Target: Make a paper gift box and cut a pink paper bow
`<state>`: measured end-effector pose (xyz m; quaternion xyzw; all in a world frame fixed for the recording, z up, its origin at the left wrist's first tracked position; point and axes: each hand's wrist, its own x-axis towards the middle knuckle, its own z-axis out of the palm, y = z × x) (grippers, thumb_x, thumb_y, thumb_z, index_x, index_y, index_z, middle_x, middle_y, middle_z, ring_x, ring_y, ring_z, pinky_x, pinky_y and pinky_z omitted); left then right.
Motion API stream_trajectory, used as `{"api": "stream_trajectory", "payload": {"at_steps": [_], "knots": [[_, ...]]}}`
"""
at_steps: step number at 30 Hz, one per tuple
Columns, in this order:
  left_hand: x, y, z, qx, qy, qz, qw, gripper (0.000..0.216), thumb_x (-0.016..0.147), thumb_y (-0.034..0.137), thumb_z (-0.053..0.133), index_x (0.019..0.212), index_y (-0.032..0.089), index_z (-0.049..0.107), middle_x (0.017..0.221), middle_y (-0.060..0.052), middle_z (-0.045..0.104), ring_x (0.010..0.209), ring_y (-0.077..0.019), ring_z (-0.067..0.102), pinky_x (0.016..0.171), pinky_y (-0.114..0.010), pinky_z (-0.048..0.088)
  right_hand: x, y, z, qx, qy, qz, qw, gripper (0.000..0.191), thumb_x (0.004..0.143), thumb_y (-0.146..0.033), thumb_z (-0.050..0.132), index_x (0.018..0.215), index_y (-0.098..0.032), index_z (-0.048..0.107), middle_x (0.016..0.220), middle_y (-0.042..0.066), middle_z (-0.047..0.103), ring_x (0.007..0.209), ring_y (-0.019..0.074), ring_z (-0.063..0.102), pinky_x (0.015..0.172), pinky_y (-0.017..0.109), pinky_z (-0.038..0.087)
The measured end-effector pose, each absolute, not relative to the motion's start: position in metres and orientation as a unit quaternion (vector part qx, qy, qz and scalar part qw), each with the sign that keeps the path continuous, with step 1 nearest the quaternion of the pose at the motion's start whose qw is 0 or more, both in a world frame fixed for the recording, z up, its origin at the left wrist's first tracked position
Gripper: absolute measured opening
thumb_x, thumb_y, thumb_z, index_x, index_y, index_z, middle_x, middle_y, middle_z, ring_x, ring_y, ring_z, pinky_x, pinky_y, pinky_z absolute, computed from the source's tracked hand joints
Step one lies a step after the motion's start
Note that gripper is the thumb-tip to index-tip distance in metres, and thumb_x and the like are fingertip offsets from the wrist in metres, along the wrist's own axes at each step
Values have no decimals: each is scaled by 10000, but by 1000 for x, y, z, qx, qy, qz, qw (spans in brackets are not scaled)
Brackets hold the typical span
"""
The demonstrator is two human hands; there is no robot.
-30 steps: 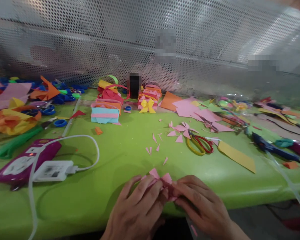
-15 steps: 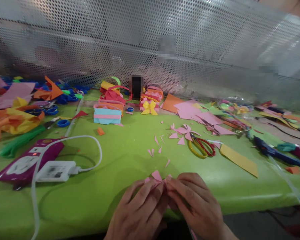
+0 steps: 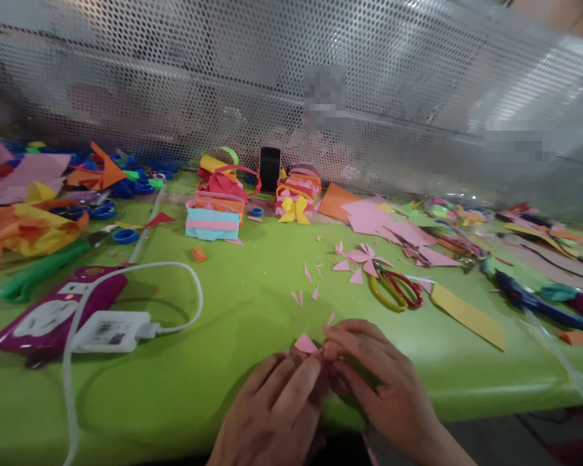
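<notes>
Between my two hands, at the table's near edge, is a piece of pink paper (image 3: 306, 343), mostly covered by fingers. My left hand (image 3: 274, 401) is closed on its left side, the fingers bent over it. From the right, my right hand (image 3: 376, 375) pinches the paper between thumb and forefinger. How the paper is folded there cannot be made out. Just ahead lie thin pink paper slivers (image 3: 308, 273) and a pink paper flower (image 3: 368, 256). Scissors (image 3: 396, 288) with one yellow and one red handle lie beyond my right hand.
Folded paper bags (image 3: 212, 223) and an upright phone (image 3: 270, 169) stand at the back before a perforated metal panel (image 3: 223, 77). A purple power strip (image 3: 63, 314) with a white plug and cable lies left. A blue glue gun (image 3: 534, 298) and yellow paper (image 3: 469, 317) lie right.
My right hand has shifted slightly up, its forefinger and thumb now higher on the pink paper. My left hand has turned a little, its fingers more bent. The camera view has shifted slightly.
</notes>
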<state>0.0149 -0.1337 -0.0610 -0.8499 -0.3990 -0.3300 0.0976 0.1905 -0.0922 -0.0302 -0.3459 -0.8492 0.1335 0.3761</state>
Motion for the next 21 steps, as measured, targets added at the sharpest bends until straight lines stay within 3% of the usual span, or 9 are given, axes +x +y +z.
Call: {"api": "stream_trajectory", "payload": {"at_steps": [8, 21], "knots": [[14, -129, -62, -858, -378, -326, 121, 323, 814, 373, 507, 1079, 222, 611, 993, 28, 667, 960, -150, 546, 963, -306, 320, 185, -92, -32, -373, -830, 158, 383, 449, 802, -41, 511, 1181, -280, 536, 799, -16, 685, 870, 155, 582, 781, 299, 511], [12, -131, -62, -859, -387, -314, 115, 303, 812, 368, 508, 1068, 234, 601, 1003, 31, 638, 975, -144, 526, 917, -284, 348, 176, -88, -39, -408, -820, 152, 372, 374, 792, -68, 536, 1119, -246, 571, 792, -3, 675, 838, 156, 592, 759, 308, 508]]}}
